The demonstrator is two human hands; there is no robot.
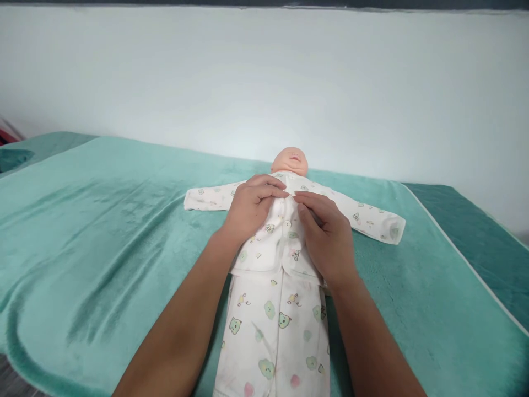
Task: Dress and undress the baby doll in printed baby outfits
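Note:
A baby doll [290,161] lies on its back, its head toward the wall. It wears a white long-sleeved baby shirt [269,242] with small animal prints and matching trousers [273,331]. Both of my hands meet at the upper chest, on the shirt's front opening. My left hand [254,204] has its fingertips closed on one front edge, its thumb mostly hidden. Opposite, my right hand [326,231] pinches the other edge, thumb below the fingers. Just under my fingertips a round button [288,224] shows on the shirt front. What lies between the fingertips is partly hidden.
A light green plush blanket [124,220] with soft folds lies beneath the doll. Darker green cloth [475,231] shows at the right. A white wall [264,77] rises behind. The doll's sleeves [376,223] stretch out to both sides. Something red [7,137] is at the far left edge.

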